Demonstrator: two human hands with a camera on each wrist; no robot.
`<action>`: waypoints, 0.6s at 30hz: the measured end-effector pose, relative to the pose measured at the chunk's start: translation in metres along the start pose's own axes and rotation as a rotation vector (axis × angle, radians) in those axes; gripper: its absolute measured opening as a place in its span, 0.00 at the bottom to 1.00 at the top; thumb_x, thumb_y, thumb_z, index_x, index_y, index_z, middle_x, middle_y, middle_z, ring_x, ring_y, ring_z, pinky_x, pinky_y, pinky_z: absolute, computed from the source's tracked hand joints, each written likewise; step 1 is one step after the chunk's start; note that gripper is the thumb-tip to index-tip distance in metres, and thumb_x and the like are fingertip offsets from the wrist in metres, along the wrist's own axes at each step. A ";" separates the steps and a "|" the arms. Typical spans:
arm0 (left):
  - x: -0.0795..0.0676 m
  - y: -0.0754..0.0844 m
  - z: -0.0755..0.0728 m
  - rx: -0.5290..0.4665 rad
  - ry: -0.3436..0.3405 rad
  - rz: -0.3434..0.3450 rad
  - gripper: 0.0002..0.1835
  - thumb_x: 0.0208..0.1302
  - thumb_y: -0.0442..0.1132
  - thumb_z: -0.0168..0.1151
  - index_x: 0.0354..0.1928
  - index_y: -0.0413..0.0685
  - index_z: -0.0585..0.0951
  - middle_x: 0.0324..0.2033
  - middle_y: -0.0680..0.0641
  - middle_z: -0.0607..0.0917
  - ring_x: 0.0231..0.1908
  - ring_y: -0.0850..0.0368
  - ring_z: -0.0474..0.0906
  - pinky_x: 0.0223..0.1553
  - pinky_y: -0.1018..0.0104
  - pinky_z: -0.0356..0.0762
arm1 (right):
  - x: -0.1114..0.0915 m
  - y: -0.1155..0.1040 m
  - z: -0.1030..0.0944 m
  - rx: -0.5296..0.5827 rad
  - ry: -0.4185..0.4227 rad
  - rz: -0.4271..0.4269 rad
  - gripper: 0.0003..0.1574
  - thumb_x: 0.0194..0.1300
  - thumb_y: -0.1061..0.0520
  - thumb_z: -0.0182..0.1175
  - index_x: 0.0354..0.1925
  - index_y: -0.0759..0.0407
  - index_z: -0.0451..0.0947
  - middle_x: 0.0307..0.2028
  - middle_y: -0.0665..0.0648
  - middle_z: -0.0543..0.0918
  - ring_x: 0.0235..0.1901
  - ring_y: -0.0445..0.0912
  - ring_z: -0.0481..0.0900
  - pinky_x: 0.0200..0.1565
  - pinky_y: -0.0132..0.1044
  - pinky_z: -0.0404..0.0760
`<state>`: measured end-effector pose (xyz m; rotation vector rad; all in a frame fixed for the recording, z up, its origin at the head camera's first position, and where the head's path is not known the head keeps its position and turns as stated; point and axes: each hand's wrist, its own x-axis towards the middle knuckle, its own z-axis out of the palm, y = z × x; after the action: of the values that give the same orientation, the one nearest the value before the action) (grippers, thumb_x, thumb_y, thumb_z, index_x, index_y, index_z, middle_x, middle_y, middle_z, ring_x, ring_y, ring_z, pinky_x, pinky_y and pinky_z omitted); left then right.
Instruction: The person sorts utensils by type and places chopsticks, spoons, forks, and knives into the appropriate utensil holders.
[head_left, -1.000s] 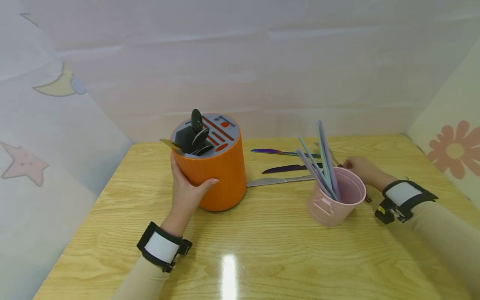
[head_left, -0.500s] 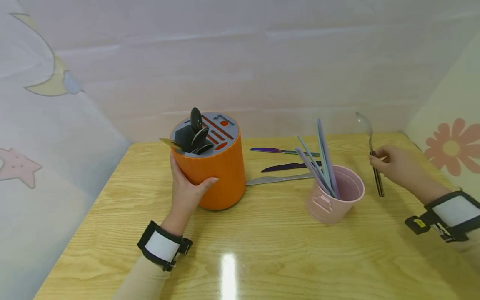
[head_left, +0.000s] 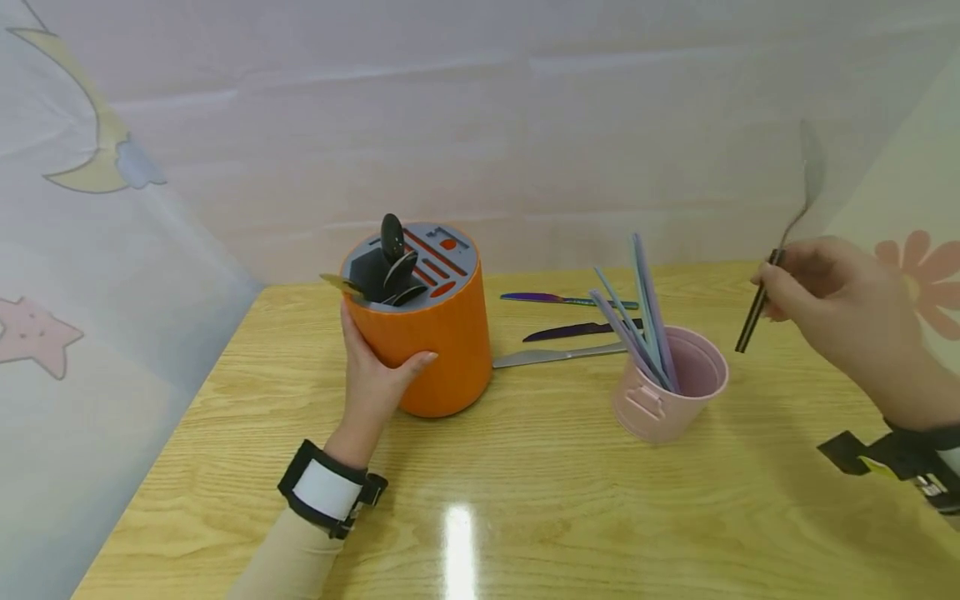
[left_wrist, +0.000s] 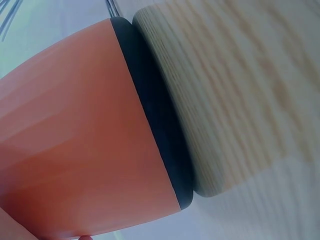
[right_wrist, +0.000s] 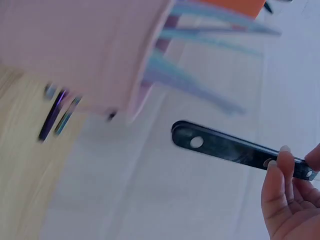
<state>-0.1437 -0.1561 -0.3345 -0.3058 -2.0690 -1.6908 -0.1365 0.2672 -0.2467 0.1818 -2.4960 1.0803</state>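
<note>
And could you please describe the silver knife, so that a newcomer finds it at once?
On the wooden table, find the orange holder that the left hand grips. To its right, towards the pink bucket, lie three knives. The silver knife is nearest the person, unlike the dark purple knife and the rainbow-coloured knife.

the head view is bright, with white shine on the table (head_left: 540, 500) and soft shadow at the right. the spoon (head_left: 756, 315) looks smeary at its top. the left wrist view is foggy; the right one has a blurry pink bucket (right_wrist: 90, 50).
</note>
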 end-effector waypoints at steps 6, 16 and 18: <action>0.005 -0.030 -0.001 0.025 0.012 0.016 0.75 0.35 0.73 0.69 0.76 0.50 0.35 0.72 0.44 0.54 0.67 0.46 0.57 0.66 0.46 0.54 | -0.001 -0.050 0.020 0.277 -0.049 -0.169 0.08 0.67 0.68 0.58 0.41 0.58 0.78 0.34 0.47 0.83 0.25 0.37 0.79 0.32 0.21 0.77; 0.002 -0.030 0.000 0.056 0.030 0.016 0.71 0.38 0.74 0.68 0.76 0.57 0.36 0.72 0.49 0.55 0.66 0.51 0.58 0.66 0.48 0.57 | 0.013 -0.122 0.067 0.792 -0.257 -0.387 0.14 0.65 0.77 0.51 0.48 0.71 0.72 0.39 0.66 0.82 0.31 0.48 0.84 0.35 0.33 0.82; 0.001 -0.020 -0.001 0.039 0.024 0.010 0.73 0.38 0.73 0.68 0.76 0.52 0.35 0.72 0.45 0.55 0.67 0.48 0.58 0.66 0.47 0.56 | 0.015 -0.133 0.079 0.781 -0.257 -0.393 0.15 0.65 0.77 0.52 0.48 0.69 0.73 0.39 0.66 0.82 0.31 0.49 0.84 0.35 0.34 0.82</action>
<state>-0.1534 -0.1612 -0.3507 -0.2823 -2.0770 -1.6380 -0.1389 0.1194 -0.2001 1.0343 -1.9588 1.8626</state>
